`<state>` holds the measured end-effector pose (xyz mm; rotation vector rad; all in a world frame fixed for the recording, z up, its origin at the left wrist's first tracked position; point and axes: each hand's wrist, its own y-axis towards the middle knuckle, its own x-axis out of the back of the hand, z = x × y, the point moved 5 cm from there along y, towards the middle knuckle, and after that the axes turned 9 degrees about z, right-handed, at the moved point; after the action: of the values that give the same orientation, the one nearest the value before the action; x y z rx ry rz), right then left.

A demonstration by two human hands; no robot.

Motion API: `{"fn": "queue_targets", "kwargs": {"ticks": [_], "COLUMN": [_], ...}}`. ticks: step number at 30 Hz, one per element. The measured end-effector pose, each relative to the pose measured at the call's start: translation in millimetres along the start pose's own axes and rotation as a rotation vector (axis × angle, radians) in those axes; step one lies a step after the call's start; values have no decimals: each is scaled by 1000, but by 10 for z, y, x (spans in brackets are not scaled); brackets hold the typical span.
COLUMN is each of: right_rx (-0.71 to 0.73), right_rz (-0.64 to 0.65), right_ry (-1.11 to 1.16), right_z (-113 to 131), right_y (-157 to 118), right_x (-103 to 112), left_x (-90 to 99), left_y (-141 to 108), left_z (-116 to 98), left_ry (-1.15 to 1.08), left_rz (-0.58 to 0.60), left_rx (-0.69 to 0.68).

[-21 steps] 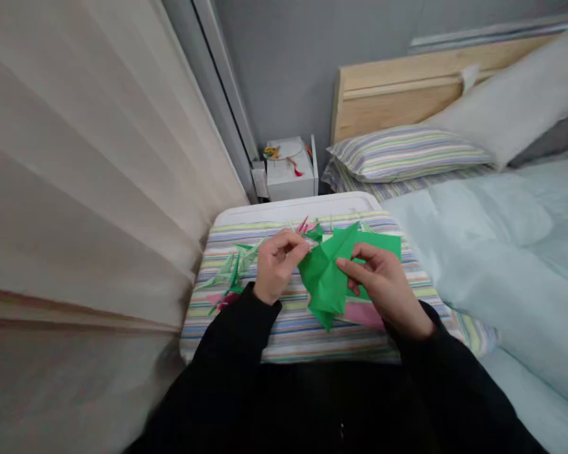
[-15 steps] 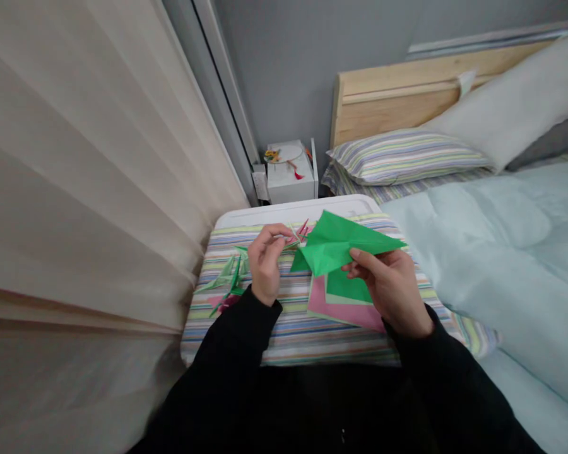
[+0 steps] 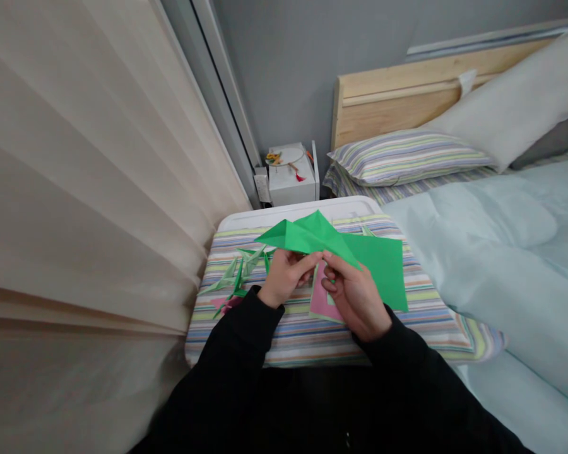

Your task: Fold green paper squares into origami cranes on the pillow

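While the left hand (image 3: 285, 275) and right hand (image 3: 356, 304) pinch folded green origami paper (image 3: 307, 232) between their fingers above a striped cloth (image 3: 312, 347), a flat green sheet (image 3: 382, 271) lies right and paper cranes (image 3: 231, 277) left.

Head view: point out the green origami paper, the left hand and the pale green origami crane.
green origami paper (image 3: 307, 234), head view, on its folded middle
left hand (image 3: 284, 277), head view, on the back of the hand
pale green origami crane (image 3: 224, 282), head view, on its long pointed wing

origami cranes (image 3: 231, 275) lie left of a paper stack (image 3: 381, 271), apparently on a cushion (image 3: 312, 347) beside the bed (image 3: 502, 252).
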<state>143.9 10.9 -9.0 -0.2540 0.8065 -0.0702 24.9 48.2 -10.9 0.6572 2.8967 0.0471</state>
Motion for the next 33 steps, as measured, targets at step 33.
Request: {"fn": "queue_targets", "kwargs": {"ticks": [33], "right_rx": [149], "right_rz": [178], "right_ry": [-537], "right_z": [49], "right_y": [110], "right_x": [450], "left_x": [32], "left_y": [-5], "left_z": [-53], "left_ry": [90], "left_rz": [-165], "left_rx": [-77]}}
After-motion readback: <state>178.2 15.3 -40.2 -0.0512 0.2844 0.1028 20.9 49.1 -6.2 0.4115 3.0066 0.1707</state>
